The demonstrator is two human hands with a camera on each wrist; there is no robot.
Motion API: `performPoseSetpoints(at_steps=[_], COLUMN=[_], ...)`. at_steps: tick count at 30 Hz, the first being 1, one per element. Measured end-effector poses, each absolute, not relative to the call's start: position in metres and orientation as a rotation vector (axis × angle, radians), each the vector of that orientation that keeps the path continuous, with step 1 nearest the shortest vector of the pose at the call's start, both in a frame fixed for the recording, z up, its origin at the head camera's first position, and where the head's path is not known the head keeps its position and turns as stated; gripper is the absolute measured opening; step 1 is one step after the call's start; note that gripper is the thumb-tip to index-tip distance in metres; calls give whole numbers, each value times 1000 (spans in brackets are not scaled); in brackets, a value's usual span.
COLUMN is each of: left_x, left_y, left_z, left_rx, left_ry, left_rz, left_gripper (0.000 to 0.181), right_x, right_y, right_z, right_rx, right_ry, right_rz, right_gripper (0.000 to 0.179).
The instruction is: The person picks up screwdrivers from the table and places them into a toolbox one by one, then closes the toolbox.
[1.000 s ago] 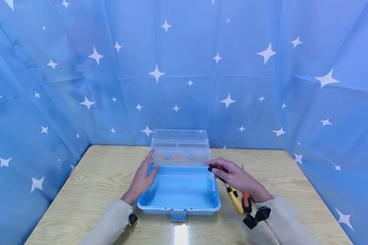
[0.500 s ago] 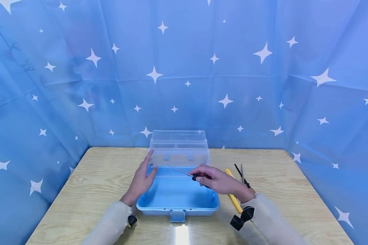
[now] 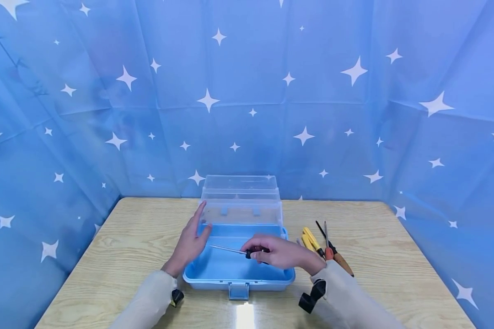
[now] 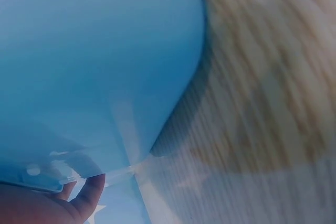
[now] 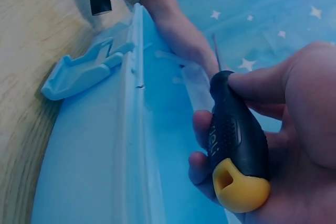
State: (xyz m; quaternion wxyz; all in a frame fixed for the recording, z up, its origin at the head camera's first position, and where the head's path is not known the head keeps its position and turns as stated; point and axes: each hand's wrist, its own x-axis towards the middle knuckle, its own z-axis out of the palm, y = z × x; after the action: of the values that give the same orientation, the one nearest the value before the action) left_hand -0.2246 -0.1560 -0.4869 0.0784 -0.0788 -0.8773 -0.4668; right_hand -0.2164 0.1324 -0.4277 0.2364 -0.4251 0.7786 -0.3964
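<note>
My right hand (image 3: 277, 252) grips a screwdriver (image 5: 236, 135) by its black handle with a yellow end; in the head view its thin metal shaft points left over the inside of a light blue toolbox (image 3: 238, 284). The box's clear lid (image 3: 240, 198) stands raised at the back, and its front latch (image 3: 239, 291) hangs down. My left hand (image 3: 189, 244) rests at the box's left rear edge, fingers extended and thumb over the rim. In the left wrist view, its fingers (image 4: 90, 198) show at the lower left beside the blue wall.
Right of the box lies a cluster of tools: yellow-handled pliers (image 3: 308, 240), a screwdriver with a red handle (image 3: 328, 252) and a tool with a brown handle (image 3: 344, 263). Wood-grain tabletop (image 3: 395, 265) surrounds them. A starry blue curtain (image 3: 247, 137) hangs behind the table.
My right hand has carried the screwdriver left and toward me, from the box's right rear edge to over its inside. The tool cluster shows more fully. My left hand has stayed put.
</note>
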Motion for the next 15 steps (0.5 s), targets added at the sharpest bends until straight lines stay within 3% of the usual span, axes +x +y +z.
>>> performPoseSetpoints(at_steps=[15], left_x=[-224], left_y=[-156], left_z=[-487], left_rx=[-242], left_ry=[-2621], left_rz=[-1384], left_gripper=[67], right_x=[-214], right_y=[117], right_z=[-440], right_rx=[-1114], right_ry=[2114], right_rz=[-824], right_gripper=[27])
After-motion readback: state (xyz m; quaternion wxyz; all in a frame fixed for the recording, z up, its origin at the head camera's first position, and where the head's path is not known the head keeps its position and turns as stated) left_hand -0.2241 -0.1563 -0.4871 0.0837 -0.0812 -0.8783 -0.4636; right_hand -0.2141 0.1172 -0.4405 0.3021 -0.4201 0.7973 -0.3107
